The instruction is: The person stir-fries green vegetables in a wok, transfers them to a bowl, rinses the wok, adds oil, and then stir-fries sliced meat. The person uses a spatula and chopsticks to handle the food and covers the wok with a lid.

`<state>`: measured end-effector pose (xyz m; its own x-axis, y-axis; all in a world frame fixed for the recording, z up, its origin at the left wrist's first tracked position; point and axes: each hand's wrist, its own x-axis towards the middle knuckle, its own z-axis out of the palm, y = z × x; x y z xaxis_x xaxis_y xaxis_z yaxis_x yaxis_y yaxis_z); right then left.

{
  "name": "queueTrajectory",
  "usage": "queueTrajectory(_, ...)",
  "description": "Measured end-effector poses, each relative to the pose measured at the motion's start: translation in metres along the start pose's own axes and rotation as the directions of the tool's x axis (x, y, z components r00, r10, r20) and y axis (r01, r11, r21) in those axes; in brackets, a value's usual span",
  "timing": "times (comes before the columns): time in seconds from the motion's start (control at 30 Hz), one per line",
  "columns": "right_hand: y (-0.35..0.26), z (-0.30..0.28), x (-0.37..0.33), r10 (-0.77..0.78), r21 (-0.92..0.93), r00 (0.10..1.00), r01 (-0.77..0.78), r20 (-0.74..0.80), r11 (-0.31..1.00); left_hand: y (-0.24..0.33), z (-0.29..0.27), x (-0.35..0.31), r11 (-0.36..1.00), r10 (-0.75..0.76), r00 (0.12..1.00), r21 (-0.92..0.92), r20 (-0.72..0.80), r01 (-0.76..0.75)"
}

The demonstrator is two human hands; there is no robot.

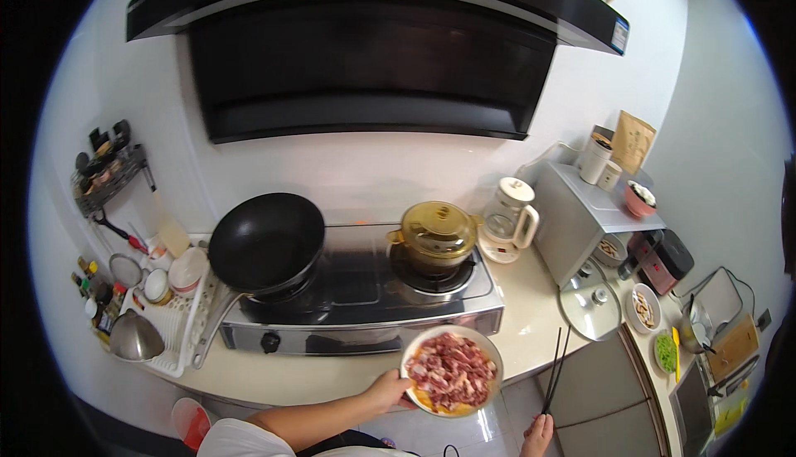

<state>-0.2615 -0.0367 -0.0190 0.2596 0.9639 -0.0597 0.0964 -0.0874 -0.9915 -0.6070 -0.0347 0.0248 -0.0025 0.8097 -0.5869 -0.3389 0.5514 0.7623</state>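
Note:
My left hand (390,391) grips the rim of a pale bowl (494,356) filled with sliced raw meat (453,370). The bowl is held up in front of the stove's front edge. Yellowish liquid shows beneath the meat at the near side. To the right, my right hand (537,435) is closed around a pair of dark chopsticks (557,372), whose tips point up and away from me. On the left burner of the gas stove (356,331) stands a black wok (267,241), its inside dark. An amber glass pot (439,233) with its lid on sits on the right burner.
A white dish rack (178,337) with bowls and a metal basin stands left. Right of the stove are an electric glass kettle (506,217), a glass lid (590,304), a plate of chopped greens (666,351) and a bowl of sliced food (643,308). A range hood (373,67) hangs above.

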Motion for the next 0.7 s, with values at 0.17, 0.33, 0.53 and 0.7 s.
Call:
queueTrajectory(0.17,-0.002,0.069,0.005,-0.139,0.030,0.979,0.136,0.151,0.990,0.014,-0.071,-0.015,0.936,0.286,0.925,-0.135,-0.251,-0.326)
queueTrajectory(0.33,-0.019,0.128,-0.003,-0.250,-0.207,0.917,0.322,0.311,0.924,0.033,-0.105,0.000,0.856,0.334,0.840,-0.236,-0.427,-0.460)
queueTrajectory(0.53,-0.045,0.162,-0.020,-0.270,-0.266,0.876,0.392,0.399,0.881,0.048,-0.109,0.015,0.802,0.313,0.790,-0.299,-0.527,-0.517)
queueTrajectory(0.7,-0.049,0.169,-0.031,-0.310,-0.268,0.859,0.437,0.407,0.858,0.052,-0.109,0.034,0.773,0.262,0.806,-0.384,-0.532,-0.505)
